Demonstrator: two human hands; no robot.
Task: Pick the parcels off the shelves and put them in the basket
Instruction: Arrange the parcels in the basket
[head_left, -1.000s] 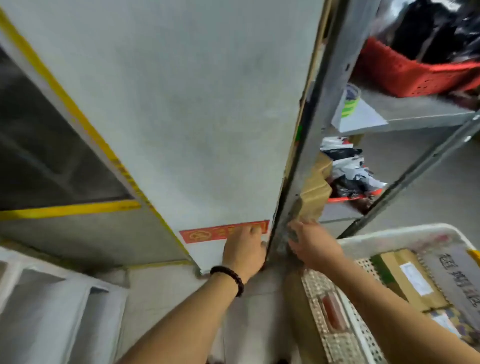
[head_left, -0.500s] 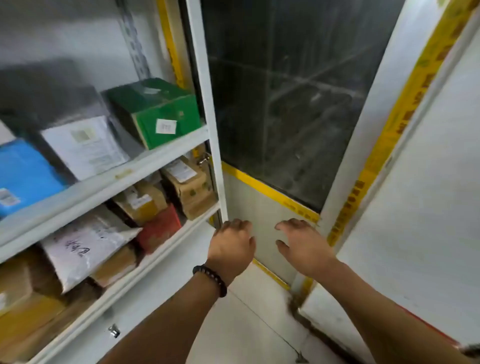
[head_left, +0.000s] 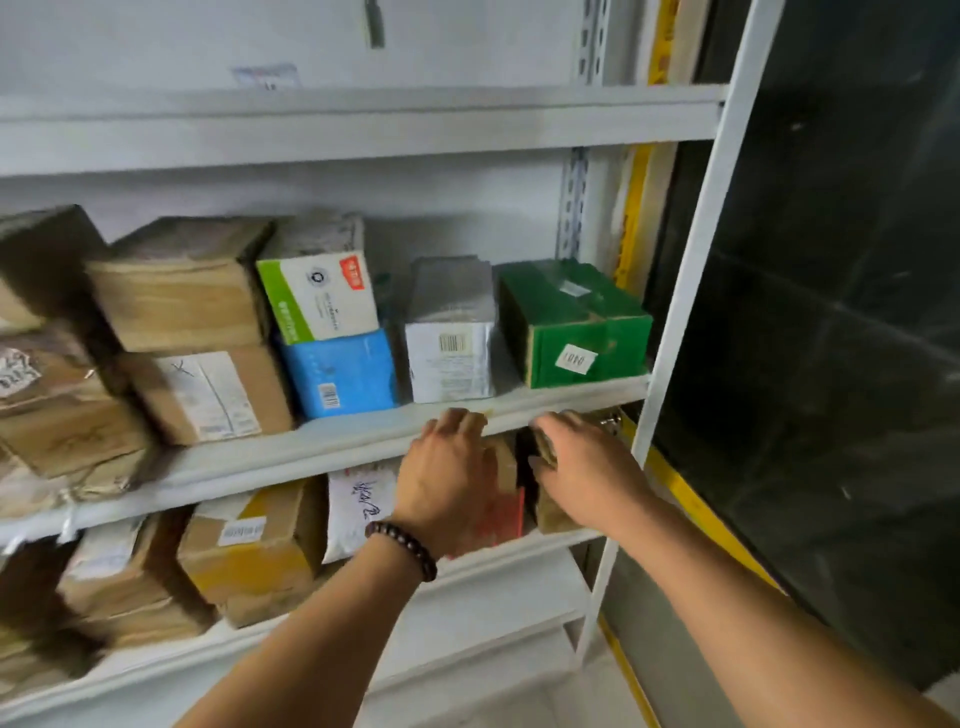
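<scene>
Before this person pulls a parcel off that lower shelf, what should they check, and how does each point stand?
1. Both hands at the target: ok. The left hand and right hand flank the small brown cardboard parcel at the shelf's right end.
2. Firm grip: cannot tell; the fingers reach out of view behind the white metal shelf edge above.
3. Neighbours free: not ok; a flat red parcel stands against it.
4. Headroom: cannot tell; that shelf edge hides the parcel's top.
5. Basket ready: cannot tell, it is out of view.
6. Green cardboard box above: ok, resting fully on its shelf.
</scene>
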